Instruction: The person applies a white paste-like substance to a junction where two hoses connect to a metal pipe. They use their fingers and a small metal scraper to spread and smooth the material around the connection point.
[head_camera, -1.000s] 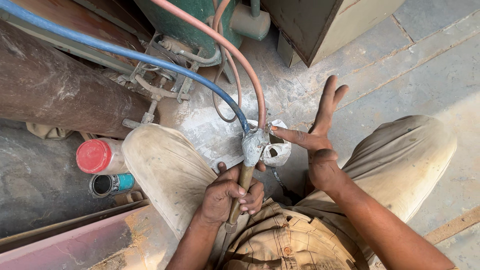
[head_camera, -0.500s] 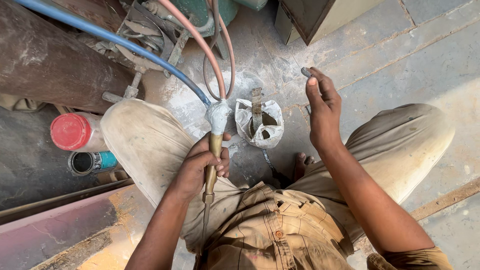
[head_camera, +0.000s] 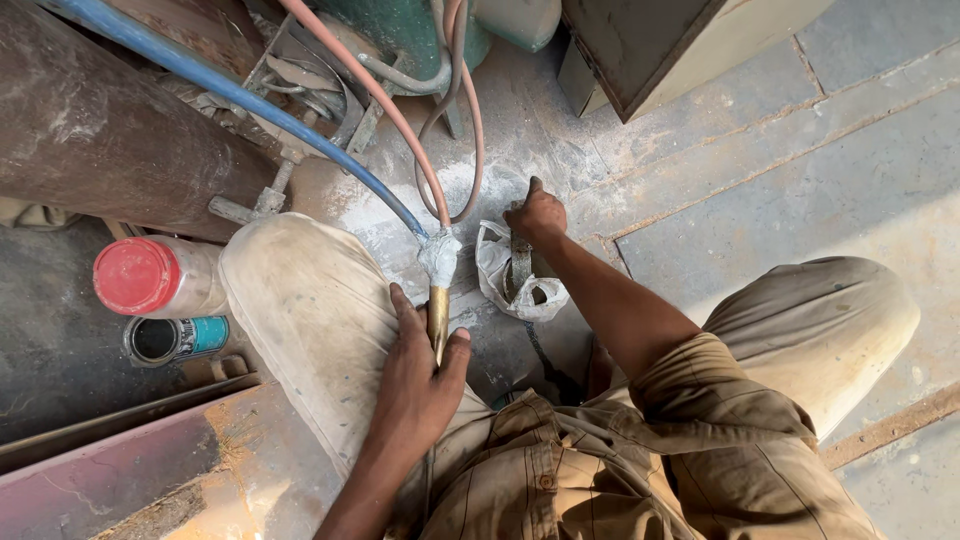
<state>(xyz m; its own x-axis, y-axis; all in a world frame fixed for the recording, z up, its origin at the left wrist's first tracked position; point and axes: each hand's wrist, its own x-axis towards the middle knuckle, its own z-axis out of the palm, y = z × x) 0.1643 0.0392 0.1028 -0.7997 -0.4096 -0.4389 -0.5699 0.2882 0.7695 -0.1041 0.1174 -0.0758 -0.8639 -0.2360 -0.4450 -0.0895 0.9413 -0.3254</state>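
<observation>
Brass is what the left hand (head_camera: 418, 385) has its grip wrapped around: the fingers are pressed together about the brass torch handle (head_camera: 438, 322), thumb on one side, the palm resting against the left knee (head_camera: 300, 300). That handle runs almost straight away from the body, its long axis pointing up the floor toward the taped joint (head_camera: 439, 256), where a wad of pale tape binds it to the hoses. From the joint the blue hose (head_camera: 250, 95) climbs off to the far left, and the pink hose (head_camera: 375, 95) loops up and back beside it. Just to the right of the taped joint lies the white plastic bag (head_camera: 500, 275), crumpled on the dusty floor (head_camera: 780, 200), and the right hand (head_camera: 537, 215) is down on its far edge, fingers curled onto a flat metal piece (head_camera: 519, 265) poking out of the bag; whether it actually pinches the piece I cannot tell. So the bag sits beside the torch, near but apart, and the right hand is plainly the nearer of the two. Well to the left of the joint, past the knee, a red-capped bottle (head_camera: 150, 278) and a small open can (head_camera: 170, 338) lie below the rusty cylinder (head_camera: 110, 140).
</observation>
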